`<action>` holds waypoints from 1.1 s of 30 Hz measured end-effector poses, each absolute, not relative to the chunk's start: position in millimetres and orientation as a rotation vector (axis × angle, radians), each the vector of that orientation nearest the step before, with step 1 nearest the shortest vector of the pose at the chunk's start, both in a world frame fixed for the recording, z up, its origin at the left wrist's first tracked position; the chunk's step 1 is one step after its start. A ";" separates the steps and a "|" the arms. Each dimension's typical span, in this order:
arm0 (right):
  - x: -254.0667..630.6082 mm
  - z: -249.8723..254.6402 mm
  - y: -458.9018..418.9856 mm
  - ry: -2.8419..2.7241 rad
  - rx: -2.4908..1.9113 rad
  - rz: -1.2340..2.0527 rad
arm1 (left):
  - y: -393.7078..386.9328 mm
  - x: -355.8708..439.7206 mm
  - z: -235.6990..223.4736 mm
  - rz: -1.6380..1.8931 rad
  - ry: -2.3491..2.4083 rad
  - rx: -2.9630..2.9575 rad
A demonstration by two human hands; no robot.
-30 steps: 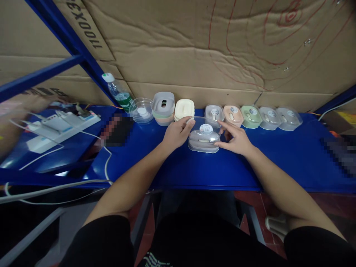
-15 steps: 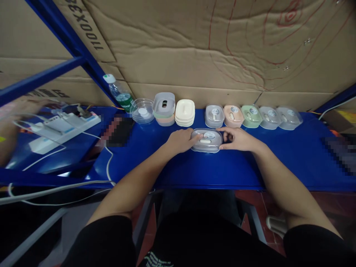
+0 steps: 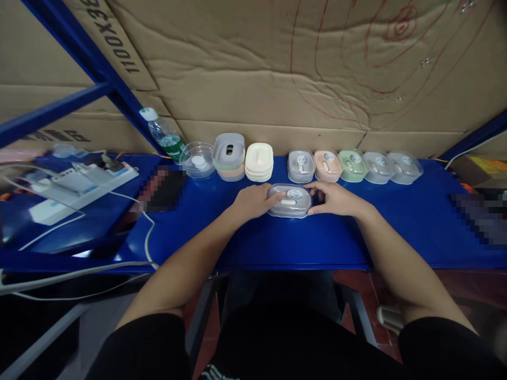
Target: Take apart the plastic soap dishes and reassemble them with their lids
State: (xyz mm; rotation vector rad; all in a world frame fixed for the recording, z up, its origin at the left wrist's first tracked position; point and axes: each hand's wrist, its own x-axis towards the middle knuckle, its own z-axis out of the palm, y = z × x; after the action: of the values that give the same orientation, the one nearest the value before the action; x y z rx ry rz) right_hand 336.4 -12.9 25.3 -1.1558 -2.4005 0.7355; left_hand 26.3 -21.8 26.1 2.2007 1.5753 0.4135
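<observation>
While the left hand (image 3: 255, 200) holds the left end of the grey box (image 3: 290, 212), thumb laid over the clear cover (image 3: 294, 195), the right hand (image 3: 335, 199) brackets the right end, thumb at the near corner and forefinger at the far corner, a narrow gap between them; how its remaining fingers bear cannot be told. The box lies flat near the middle of the blue table (image 3: 261, 243), long side toward the person; a hold at both ends appears chosen to keep it level and steady. Five lidded boxes (image 3: 354, 170) stand in a row at far right, presumably aligned to leave working space. At far left, stacked cream pieces (image 3: 259, 161), nested tubs (image 3: 229, 170) and round transparent dishes (image 3: 198, 168) are sorted by kind, apparently for easy reach. A bottle (image 3: 172, 145) stands left of them. The tabletop is smooth and glossy. Cardboard (image 3: 233, 89) with red lines closes the far side; a power strip (image 3: 81, 192) lies at left; red floor (image 3: 378, 316) shows below
</observation>
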 end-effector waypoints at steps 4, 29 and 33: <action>333.3 24.8 -15.1 -2.400 -1.098 0.724 | -19.7 23.7 27.3 0.352 1.533 2.229; 319.2 12.3 -19.6 -2.438 -1.023 0.593 | -10.8 16.1 21.9 0.398 1.499 2.144; 317.6 15.7 -21.8 -2.427 -0.988 0.589 | -15.9 19.4 26.3 0.407 1.542 2.197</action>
State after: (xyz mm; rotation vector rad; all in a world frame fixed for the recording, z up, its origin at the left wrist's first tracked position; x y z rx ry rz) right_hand 317.6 -21.8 15.7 -0.9884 -2.4274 0.5889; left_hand 19.4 -15.9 26.3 2.1968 1.5418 0.4072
